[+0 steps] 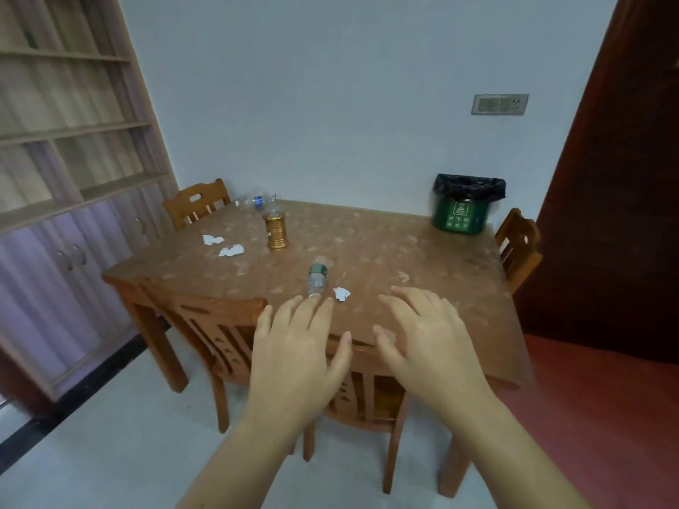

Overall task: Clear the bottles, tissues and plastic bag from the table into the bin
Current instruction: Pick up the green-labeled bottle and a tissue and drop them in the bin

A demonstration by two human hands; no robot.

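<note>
Over the near edge of the table (404,259), my left hand (297,358) and right hand (430,343) hover apart, empty, fingers spread. A chair (220,325) stands between. A bottle (316,281) and a tissue (341,293) lie just beyond my fingers, and the bin (463,211) sits on the far right corner.

- Table (404,259), centre: wood, mottled brown top, dull sheen
- Bottle (316,281), centre: clear smooth plastic
- Tissues (230,250), left of centre: crumpled white paper, matt
- Bin (461,218), upper right: green plastic, smooth
- Liner (470,185) on its rim: thin black plastic, glossy, wrinkled
- Lantern (276,231), centre: gold, metallic gloss
</note>
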